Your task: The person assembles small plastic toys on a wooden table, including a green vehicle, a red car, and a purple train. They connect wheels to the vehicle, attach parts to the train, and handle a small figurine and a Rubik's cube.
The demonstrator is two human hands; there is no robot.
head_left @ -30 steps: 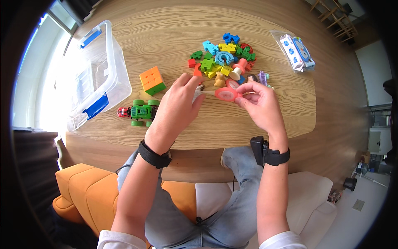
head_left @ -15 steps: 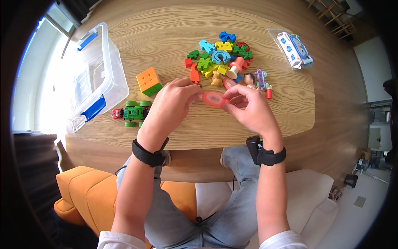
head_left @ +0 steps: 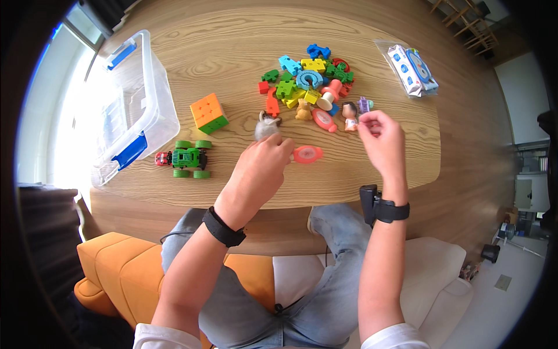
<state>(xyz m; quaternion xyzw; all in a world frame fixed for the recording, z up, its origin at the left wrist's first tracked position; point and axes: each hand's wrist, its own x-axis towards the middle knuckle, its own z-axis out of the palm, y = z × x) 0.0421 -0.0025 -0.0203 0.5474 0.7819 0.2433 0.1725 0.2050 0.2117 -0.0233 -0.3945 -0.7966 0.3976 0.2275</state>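
Wooden bench (head_left: 232,52) fills the upper half of the frame, and going left to right: a clear plastic storage box (head_left: 125,104) with blue latches sits at the upper left, an orange and green puzzle cube (head_left: 208,113) beside it, and a green toy monster truck (head_left: 187,158) just below that. Near the centre the left hand (head_left: 258,171) lies knuckles-up, its fingers curled around the edge of a flat red disc toy (head_left: 307,154) that rests on the bench; a small grey figure (head_left: 266,127) pokes up just above the knuckles, and whether the hand also touches it cannot be told. Above and right lies a heap of coloured building pieces (head_left: 305,78) with a few small figurines along its lower edge. The right hand (head_left: 381,139) hovers lifted off the surface, fingertips pinched together, though what they nip, if anything, is too small to tell. A flat packet of wipes (head_left: 412,70) lies at the upper right. As a judgement, handling the disc well means keeping it flat against the wood with the left fingers while the right works with a light pinch, clear of the heap
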